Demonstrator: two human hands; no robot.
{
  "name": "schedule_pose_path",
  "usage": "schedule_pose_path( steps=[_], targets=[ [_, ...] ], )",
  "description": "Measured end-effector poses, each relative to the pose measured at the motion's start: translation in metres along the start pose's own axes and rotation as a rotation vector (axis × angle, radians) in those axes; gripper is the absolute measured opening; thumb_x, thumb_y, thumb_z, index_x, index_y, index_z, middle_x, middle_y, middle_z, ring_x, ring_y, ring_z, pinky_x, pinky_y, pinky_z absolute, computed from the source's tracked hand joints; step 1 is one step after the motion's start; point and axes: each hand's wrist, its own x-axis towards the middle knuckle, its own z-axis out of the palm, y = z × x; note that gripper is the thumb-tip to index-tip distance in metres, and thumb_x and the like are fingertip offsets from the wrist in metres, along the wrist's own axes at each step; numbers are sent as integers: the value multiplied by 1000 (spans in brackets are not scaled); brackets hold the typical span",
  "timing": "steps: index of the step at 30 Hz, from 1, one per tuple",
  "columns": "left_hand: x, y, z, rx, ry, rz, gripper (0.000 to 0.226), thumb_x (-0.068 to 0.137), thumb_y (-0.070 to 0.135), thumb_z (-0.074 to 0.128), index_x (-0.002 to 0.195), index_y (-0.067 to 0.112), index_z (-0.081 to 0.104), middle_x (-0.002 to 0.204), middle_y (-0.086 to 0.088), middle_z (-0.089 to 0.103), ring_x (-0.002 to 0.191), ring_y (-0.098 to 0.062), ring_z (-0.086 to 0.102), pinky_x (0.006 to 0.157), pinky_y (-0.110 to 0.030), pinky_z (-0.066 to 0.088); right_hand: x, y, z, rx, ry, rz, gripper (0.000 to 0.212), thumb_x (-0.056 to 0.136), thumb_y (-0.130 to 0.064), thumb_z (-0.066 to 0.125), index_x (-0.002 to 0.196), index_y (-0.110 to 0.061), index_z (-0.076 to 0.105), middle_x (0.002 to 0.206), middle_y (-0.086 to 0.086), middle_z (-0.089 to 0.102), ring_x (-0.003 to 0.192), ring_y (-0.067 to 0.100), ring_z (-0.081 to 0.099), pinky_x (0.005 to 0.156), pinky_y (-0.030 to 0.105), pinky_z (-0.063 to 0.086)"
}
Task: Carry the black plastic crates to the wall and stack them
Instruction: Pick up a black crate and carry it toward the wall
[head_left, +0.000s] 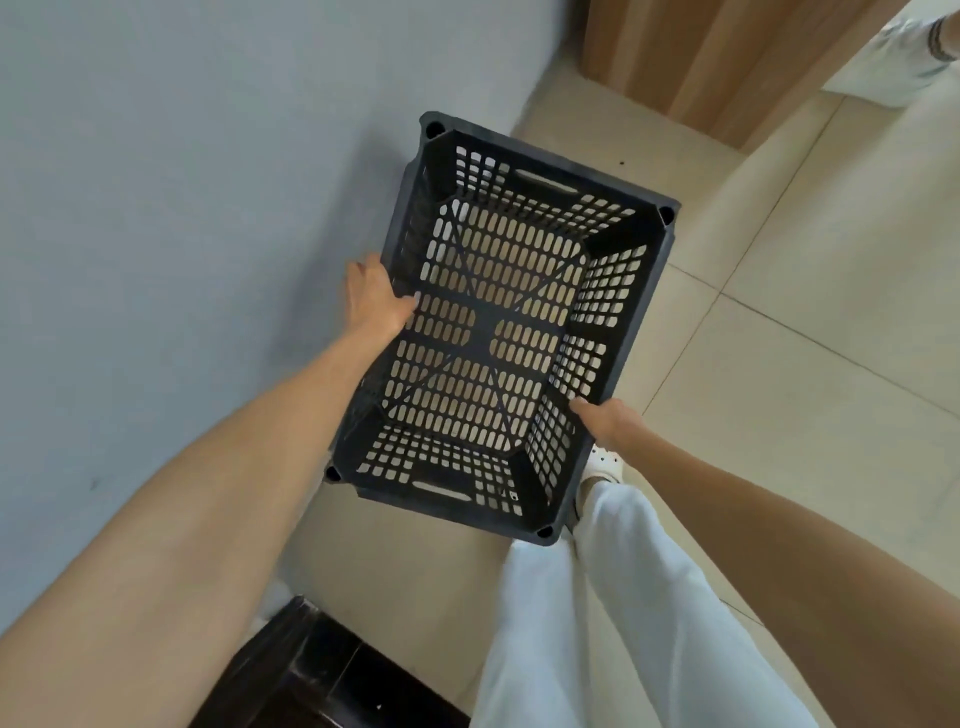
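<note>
A black plastic crate (498, 322) with slotted walls and floor fills the middle of the view, open side up and empty. My left hand (371, 296) grips its left long rim, fingers curled over the edge. My right hand (605, 421) grips the right long rim near the crate's near corner. The crate's left side is close to the grey wall (156, 208); whether it touches the wall or rests on the floor I cannot tell. The tiled floor shows through the slots.
Beige floor tiles (805, 338) spread to the right. A wooden panel (701, 57) stands at the back. A dark glossy object (311, 675) lies at the bottom left by the wall. My white trouser leg (623, 597) and white shoe (602, 465) are under the crate's near corner. Another person's foot (904, 47) is at top right.
</note>
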Motion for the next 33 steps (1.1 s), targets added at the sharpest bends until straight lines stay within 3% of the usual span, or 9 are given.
schedule_pose_path(
  steps=[3, 8, 12, 16, 20, 23, 27, 31, 33],
  targets=[
    [19, -8, 18, 20, -3, 29, 62, 85, 12, 71, 138, 1, 40, 138, -20, 41, 127, -33, 44, 106, -47, 43, 27, 3, 14, 61, -12, 15, 57, 97, -49, 48, 133, -5, 53, 127, 14, 62, 113, 33, 60, 102, 46, 48],
    [48, -23, 45, 11, -3, 27, 62, 84, 12, 72, 137, 2, 40, 137, -19, 40, 124, -33, 45, 105, -44, 44, 69, 8, 38, 102, -27, 4, 59, 94, -50, 53, 131, -5, 54, 127, 13, 63, 115, 34, 60, 103, 48, 47],
    [73, -31, 65, 22, -24, 28, 57, 86, 10, 69, 134, -2, 41, 136, -19, 38, 121, -31, 45, 98, -34, 42, 96, 6, 51, -51, -31, -15, 57, 95, -51, 48, 115, 0, 62, 103, 16, 71, 102, 32, 66, 101, 44, 49],
    [99, -35, 84, 56, -40, 39, 60, 85, 15, 70, 135, -1, 41, 137, -21, 37, 125, -33, 42, 103, -39, 42, 119, -2, 63, -179, -22, -33, 53, 97, -49, 42, 93, -2, 65, 82, 15, 70, 91, 30, 67, 96, 38, 50],
    [117, -39, 92, 76, -47, 15, 65, 84, 17, 72, 137, -4, 39, 140, -22, 33, 130, -36, 37, 109, -41, 38, 132, -8, 64, -179, -36, -20, 60, 100, -48, 37, 67, -5, 63, 87, 17, 76, 91, 30, 71, 97, 40, 52],
    [120, -41, 94, 76, -72, 2, 81, 83, 19, 74, 146, -2, 28, 145, -21, 27, 136, -36, 29, 114, -41, 33, 137, -14, 62, -135, -46, 29, 57, 102, -44, 39, 74, -1, 63, 88, 19, 76, 89, 31, 74, 90, 38, 57],
    [120, -40, 98, 112, -107, 4, 99, 82, 21, 75, 154, 2, 9, 157, -20, 10, 146, -36, 13, 119, -42, 22, 139, -22, 58, -123, -107, 86, 48, 104, -39, 36, 113, 2, 60, 98, 18, 75, 91, 29, 74, 88, 35, 58],
    [128, -33, 102, 141, -175, 22, 104, 83, 22, 75, 155, 5, 3, 159, -19, 6, 147, -35, 12, 118, -42, 22, 138, -25, 51, -133, -192, 105, 48, 106, -34, 30, 133, 1, 49, 98, 16, 74, 74, 21, 70, 77, 29, 54],
    [133, -29, 106, 157, -220, 39, 105, 83, 24, 74, 156, 6, 1, 159, -18, 6, 146, -35, 14, 117, -42, 24, 139, -27, 47, -132, -228, 106, 48, 107, -31, 26, 134, 1, 50, 112, 16, 72, 90, 22, 70, 83, 29, 53]
  ],
)
